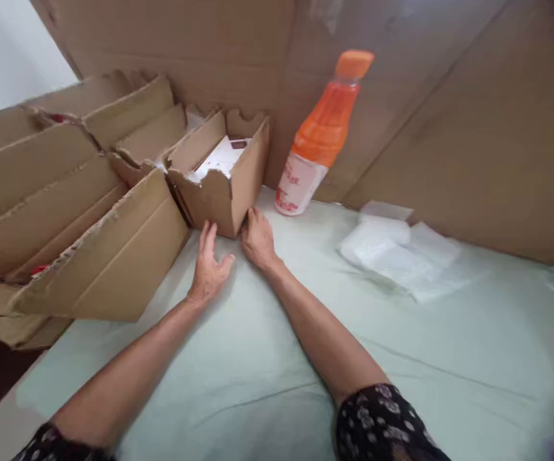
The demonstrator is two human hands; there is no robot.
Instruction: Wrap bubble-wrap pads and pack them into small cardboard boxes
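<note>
A small open-topped cardboard box (pixel 214 202) with a wavy cut rim stands on the pale green cloth. White card-like pieces (pixel 223 157) lie inside it. My left hand (pixel 210 266) is at the front of the box, fingers stretched up against or very near its lower front face and thumb apart. At the box's lower right corner, my right hand (pixel 258 238) has its fingers curled in against the bottom edge. Its fingertips are partly hidden, so how firmly it grips cannot be told.
Larger open cardboard boxes (pixel 127 256) stand in rows at left, with bits of red inside. An orange-capped bottle of orange liquid (pixel 322 128) stands behind my right hand. Clear plastic bags (pixel 396 250) lie at right on the cloth (pixel 277 333). A cardboard wall (pixel 449 128) closes the back.
</note>
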